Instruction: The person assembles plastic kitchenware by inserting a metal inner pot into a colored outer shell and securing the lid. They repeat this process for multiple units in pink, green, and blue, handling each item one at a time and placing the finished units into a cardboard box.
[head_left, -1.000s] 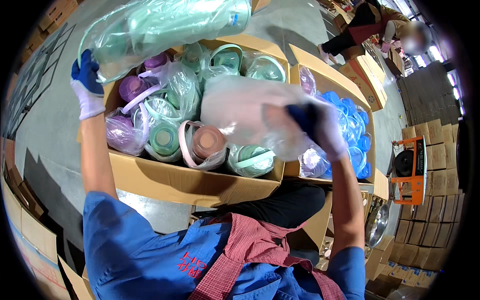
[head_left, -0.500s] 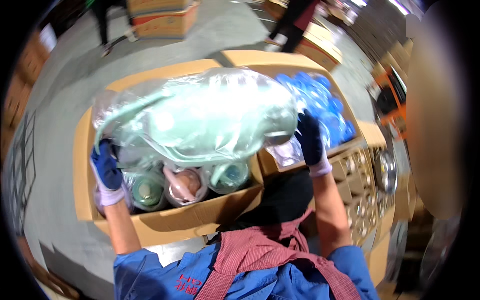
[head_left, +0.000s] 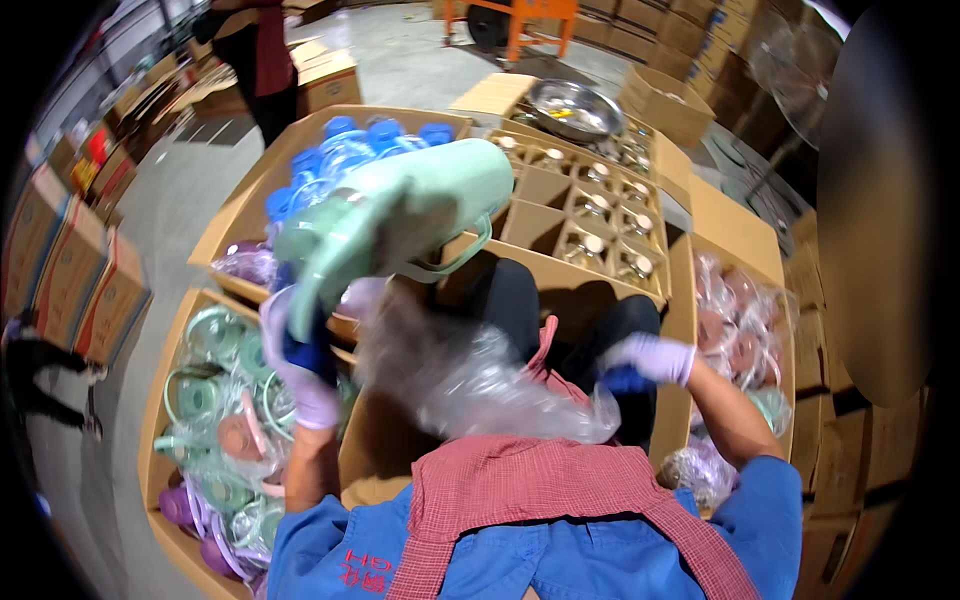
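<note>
The bag is off! Half a second ago the mint-green jug sat wrapped in clear plastic, held across the box between both hands; now the jug is bare and the clear plastic bag trails empty below it. That reads as the unwrapping step done, the jug free to go wherever it goes.

The jug rides at about eleven o'clock from picture centre, lying tilted, its base toward ten o'clock and its open top toward two o'clock, loop handle hanging on the underside. It hovers above the seam between two cartons, not touching either one.

The left hand, in a pale glove with blue on the palm, is raised at nine o'clock. Its fingers wrap up around the jug's lower end, closed tight on it, forearm rising straight from the lower edge.

The right hand, same kind of glove, sits out at three o'clock, low, well apart from the jug. The fingers are curled together, pinching the far end of the bag, which stretches crumpled between the two hands over the red checked apron.

Around it: a carton of bagged jugs at eight o'clock, blue-lidded ones at twelve, a divided carton of small jars at one, and a steel bowl beyond.
</note>
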